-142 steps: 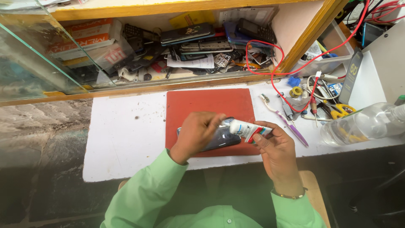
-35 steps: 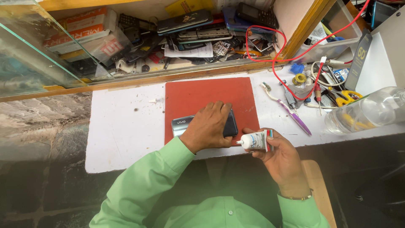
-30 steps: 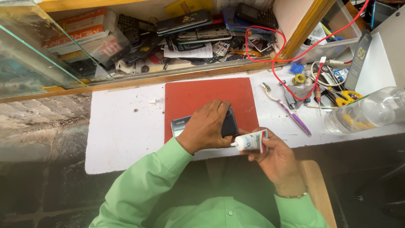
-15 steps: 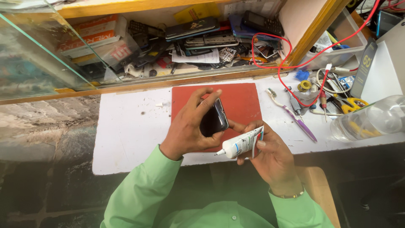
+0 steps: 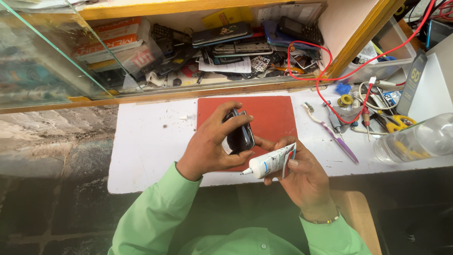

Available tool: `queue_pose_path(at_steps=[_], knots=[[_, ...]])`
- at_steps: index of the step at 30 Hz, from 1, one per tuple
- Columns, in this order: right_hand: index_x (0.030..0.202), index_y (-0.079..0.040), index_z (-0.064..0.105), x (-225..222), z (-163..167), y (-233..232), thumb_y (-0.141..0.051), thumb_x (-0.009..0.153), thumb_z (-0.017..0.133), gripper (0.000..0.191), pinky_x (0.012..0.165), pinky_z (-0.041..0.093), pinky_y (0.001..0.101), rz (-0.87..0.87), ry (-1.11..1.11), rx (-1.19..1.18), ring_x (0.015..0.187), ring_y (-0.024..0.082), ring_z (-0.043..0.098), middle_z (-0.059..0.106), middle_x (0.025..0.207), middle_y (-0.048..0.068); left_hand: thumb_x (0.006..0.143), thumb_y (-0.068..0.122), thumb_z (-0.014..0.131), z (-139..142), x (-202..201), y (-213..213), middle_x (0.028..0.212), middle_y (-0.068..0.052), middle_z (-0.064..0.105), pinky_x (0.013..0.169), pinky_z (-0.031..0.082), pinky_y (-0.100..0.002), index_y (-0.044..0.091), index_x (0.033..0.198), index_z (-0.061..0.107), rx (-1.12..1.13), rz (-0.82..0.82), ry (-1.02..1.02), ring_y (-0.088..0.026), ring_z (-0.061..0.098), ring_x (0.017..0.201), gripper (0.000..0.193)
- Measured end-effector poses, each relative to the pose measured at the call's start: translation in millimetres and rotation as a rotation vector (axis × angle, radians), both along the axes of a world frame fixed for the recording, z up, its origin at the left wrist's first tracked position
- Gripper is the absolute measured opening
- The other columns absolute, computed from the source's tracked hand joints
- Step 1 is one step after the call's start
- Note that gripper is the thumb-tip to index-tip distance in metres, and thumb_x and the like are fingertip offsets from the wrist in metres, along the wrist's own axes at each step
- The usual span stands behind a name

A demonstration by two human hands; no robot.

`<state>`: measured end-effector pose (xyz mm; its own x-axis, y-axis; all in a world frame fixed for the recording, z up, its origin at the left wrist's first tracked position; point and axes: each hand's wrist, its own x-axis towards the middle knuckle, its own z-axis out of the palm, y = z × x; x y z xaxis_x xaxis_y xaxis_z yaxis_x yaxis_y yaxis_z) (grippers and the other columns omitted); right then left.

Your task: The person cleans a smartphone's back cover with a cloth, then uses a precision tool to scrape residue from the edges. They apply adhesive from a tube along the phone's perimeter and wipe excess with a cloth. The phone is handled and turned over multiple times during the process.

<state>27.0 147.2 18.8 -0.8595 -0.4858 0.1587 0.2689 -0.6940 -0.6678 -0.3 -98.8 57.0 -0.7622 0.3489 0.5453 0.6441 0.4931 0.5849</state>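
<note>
You gripped the dark phone (image 5: 239,137) in your left hand (image 5: 212,144) while your right hand (image 5: 302,172) pinched the white tube (image 5: 269,163), nozzle seemingly just below the phone's edge, so squeezing gently suited.

Black phone (image 5: 239,136), white tube (image 5: 271,162), red mat (image 5: 273,118).

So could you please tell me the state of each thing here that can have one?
Left hand: closed around the phone, lifted off the mat.
Phone: dark, held on edge.
Right hand: gripping the tube.
Tube: white, uncapped, nozzle pointing left, near the left palm.
Red mat: lying flat on the table.
Clear bottle: lying on its side.
</note>
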Motion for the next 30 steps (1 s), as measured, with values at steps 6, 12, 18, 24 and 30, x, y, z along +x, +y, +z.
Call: queue_pose_path(at_steps=[6,12,18,24,30], knots=[[0.129,-0.003,0.052,1,-6,6,-0.018,0.095,0.061,0.039,0.079,0.06,0.0424,-0.033,-0.045,-0.032,0.112,0.039,0.068,0.039,0.154,0.046,0.068,0.029,0.094,-5,0,6,0.138,-0.017,0.052,0.094,0.059,-0.042,0.011,0.13,0.058,0.026,0.023,-0.025,-0.037,0.065,0.119,0.074],[0.128,0.0,0.052,3,-21,22,-0.017,0.098,0.06,0.036,0.086,0.058,0.0437,-0.062,-0.025,-0.051,0.108,0.042,0.069,0.046,0.153,0.042,0.066,0.028,0.095,-7,3,14,0.134,-0.016,0.052,0.09,0.059,-0.042,0.011,0.129,0.057,0.01,0.063,0.018,-0.036,0.065,0.115,0.076],[0.128,-0.003,0.055,-17,-54,47,-0.009,0.1,0.054,0.028,0.087,0.06,0.042,-0.608,-0.122,0.15,0.107,0.033,0.07,0.066,0.121,0.019,0.062,0.03,0.096,-7,7,19,0.129,-0.014,0.052,0.086,0.057,-0.044,0.013,0.126,0.058,-0.021,0.131,0.051,-0.036,0.064,0.108,0.076],[0.125,0.0,0.059,-50,-71,50,-0.003,0.096,0.075,0.034,0.07,0.057,0.0371,-0.923,-0.024,0.683,0.084,0.02,0.067,0.062,0.093,0.01,0.061,0.031,0.096,-5,6,26,0.128,-0.014,0.053,0.084,0.056,-0.045,0.013,0.123,0.059,-0.068,0.154,0.057,-0.036,0.063,0.103,0.074],[0.11,0.004,0.068,-19,-41,38,-0.009,0.088,0.078,0.028,0.076,0.049,0.0344,-1.356,0.697,1.509,0.096,0.022,0.059,0.063,0.107,0.014,0.062,0.031,0.095,-9,-2,35,0.127,-0.015,0.053,0.084,0.054,-0.046,0.012,0.122,0.059,-0.139,0.079,-0.003,-0.036,0.063,0.102,0.072]])
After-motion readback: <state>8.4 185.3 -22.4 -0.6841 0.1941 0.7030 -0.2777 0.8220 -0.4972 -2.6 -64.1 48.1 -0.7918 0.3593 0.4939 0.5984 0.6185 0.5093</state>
